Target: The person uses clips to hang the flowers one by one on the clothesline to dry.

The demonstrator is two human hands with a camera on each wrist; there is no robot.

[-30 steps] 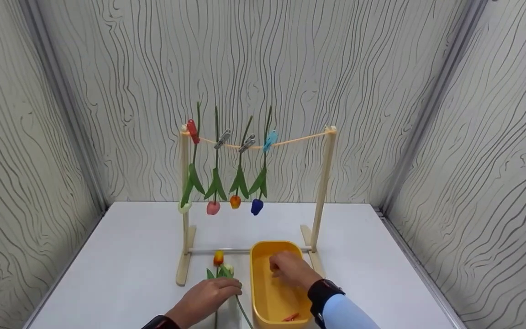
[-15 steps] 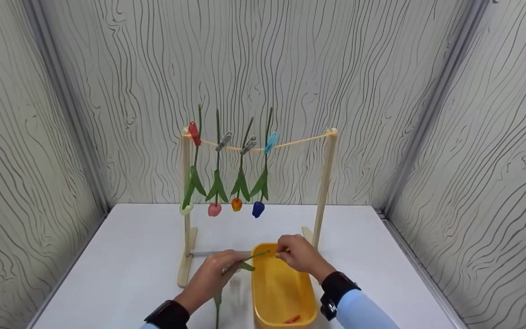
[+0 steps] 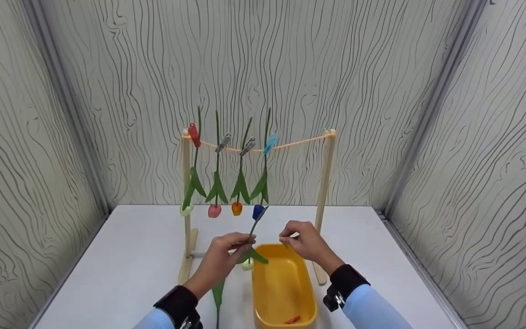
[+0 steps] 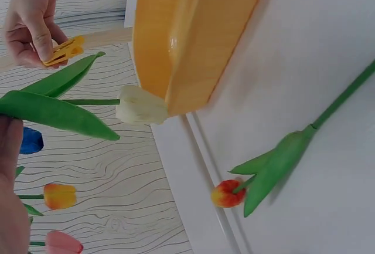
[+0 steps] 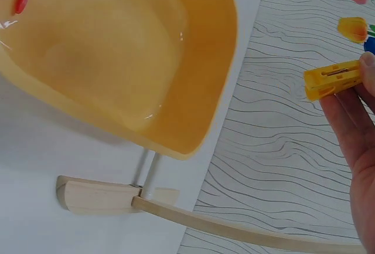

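My left hand [image 3: 221, 258] grips an artificial white tulip [image 4: 140, 106] by its stem, near the leaves. The bloom points down and the stem end upward, in front of the hanging blue tulip [image 3: 258, 211]. To its right, above the far end of a yellow bin [image 3: 286, 283], my right hand [image 3: 307, 242] pinches a yellow clothespin [image 5: 331, 80] between thumb and fingers. An orange-red tulip [image 4: 228, 194] lies on the white table left of the bin, its bloom hidden behind my left hand in the head view.
A wooden rack [image 3: 324, 183] carries a sagging orange cord [image 3: 304, 140]. White, pink [image 3: 214, 210], orange [image 3: 237, 209] and blue tulips hang from it upside down, held by red [image 3: 193, 135], grey [image 3: 247, 146] and light-blue [image 3: 270, 144] clothespins. A red clothespin [image 3: 292, 319] lies inside the bin.
My left hand has lifted the white tulip off the table and turned it bloom-down. My right hand has risen out of the bin with the yellow clothespin.
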